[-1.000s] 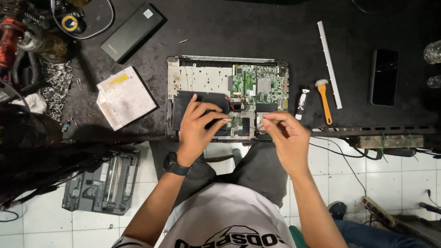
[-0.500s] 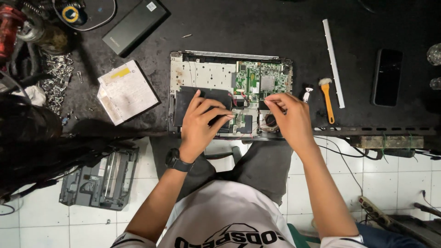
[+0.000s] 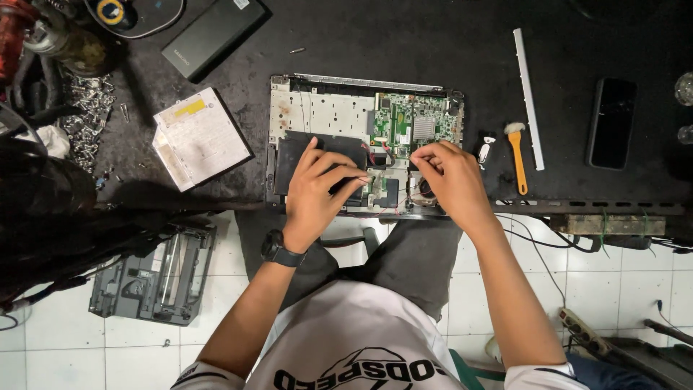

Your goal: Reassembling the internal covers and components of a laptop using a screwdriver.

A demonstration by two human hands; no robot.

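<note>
2 hands (image 3: 325,191) over laptop chassis (image 3: 321,112).

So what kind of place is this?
Probably an electronics repair bench. An opened laptop lies on the black worktop with its green circuit board bare, both hands on it, and a heap of screws sits nearby.

Black workbench (image 3: 404,43) carries opened laptop (image 3: 325,115), optical drive (image 3: 201,137), phone (image 3: 612,123), brush (image 3: 517,152).

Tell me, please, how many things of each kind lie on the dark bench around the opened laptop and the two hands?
Flat black devices: 2, a phone and a slab
Optical drive: 1
Orange-handled brush: 1
White strip: 1
Total: 5
</note>
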